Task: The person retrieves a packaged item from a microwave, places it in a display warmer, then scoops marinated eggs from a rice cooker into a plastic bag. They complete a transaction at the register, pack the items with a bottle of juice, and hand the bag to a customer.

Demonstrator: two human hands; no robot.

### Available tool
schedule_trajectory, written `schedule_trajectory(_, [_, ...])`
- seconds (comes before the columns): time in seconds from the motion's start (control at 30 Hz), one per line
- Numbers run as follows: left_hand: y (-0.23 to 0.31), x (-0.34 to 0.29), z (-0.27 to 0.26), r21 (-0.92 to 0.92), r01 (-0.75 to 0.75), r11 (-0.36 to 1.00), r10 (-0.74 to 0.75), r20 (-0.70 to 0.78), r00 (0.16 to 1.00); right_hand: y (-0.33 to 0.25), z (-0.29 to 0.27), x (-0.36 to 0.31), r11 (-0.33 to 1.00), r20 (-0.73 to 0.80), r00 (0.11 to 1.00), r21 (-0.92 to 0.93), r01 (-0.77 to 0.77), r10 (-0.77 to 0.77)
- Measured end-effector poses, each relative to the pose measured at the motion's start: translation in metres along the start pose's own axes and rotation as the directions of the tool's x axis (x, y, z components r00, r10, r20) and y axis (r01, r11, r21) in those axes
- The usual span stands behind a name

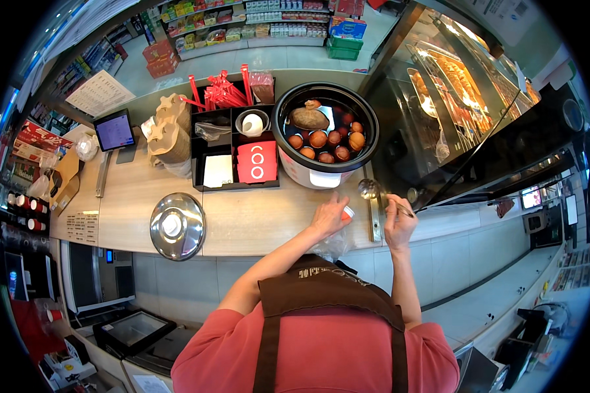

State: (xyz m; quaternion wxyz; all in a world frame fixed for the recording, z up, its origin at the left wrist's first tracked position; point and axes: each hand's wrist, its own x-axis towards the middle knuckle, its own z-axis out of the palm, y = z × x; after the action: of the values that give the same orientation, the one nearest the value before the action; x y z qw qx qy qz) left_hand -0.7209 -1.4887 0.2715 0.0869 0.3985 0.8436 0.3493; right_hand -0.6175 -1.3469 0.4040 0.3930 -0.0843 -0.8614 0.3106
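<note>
Ahead of both grips, a pale cooker pot point(326, 168) with a black rim is standing on the light wooden counter point(242, 223), and brown eggs point(318, 139) are sitting in its dark liquid beside a larger brown lump that is not showing clearly enough to name. Just short of the pot, the left hand point(330, 217) is grasping a small red-and-white object point(348, 213), its fingers hiding most of it. To the right of that grip, well apart from it, the right hand point(400, 226) is clenching the handle of a metal ladle point(369, 188), whose rounded head is pointing left, near the pot's lower right side. Between the two grips, a narrow metal strip point(375, 226) is lying on the counter, and just below the left grip a clear plastic bag point(333, 245) is showing. Left of the left grip, a shiny metal lid point(177, 226) with a white knob is resting near the counter's front edge; farther ahead on that side, a black organizer point(239, 186) is holding red packets point(257, 162), a white cup point(252, 123) and red-wrapped sticks point(223, 92). Beyond the right grip, a glass display case point(400, 141) is holding trays of browned food point(459, 72)
</note>
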Motion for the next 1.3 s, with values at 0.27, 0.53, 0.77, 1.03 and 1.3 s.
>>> schedule_trajectory(0.27, [0.010, -0.010, -0.015, -0.134, -0.134, 0.982, 0.135, -0.001, 0.991, -0.027, -0.007, 0.069, 0.987, -0.205, 0.972, 0.084, 0.135, -0.115])
schedule_trajectory(0.53, [0.016, -0.006, -0.017, -0.149, -0.249, 0.957, 0.221, -0.183, 0.958, -0.009, 0.052, 0.129, 0.823, 0.193, 0.835, -0.162, 0.545, -0.515])
schedule_trajectory(0.77, [0.011, -0.011, -0.008, -0.150, -0.268, 0.952, 0.223, -0.260, 0.939, -0.001, 0.059, 0.129, 0.784, 0.312, 0.794, -0.192, 0.591, -0.522])
schedule_trajectory(1.03, [0.033, 0.006, -0.013, -0.118, -0.129, 0.985, 0.109, -0.161, 0.981, -0.015, 0.093, 0.129, 0.826, 0.145, 0.831, -0.110, 0.553, -0.537])
schedule_trajectory(1.3, [0.017, 0.007, -0.003, -0.173, -0.174, 0.969, 0.144, -0.176, 0.974, -0.018, 0.113, 0.118, 0.730, 0.406, 0.723, -0.173, 0.661, -0.559])
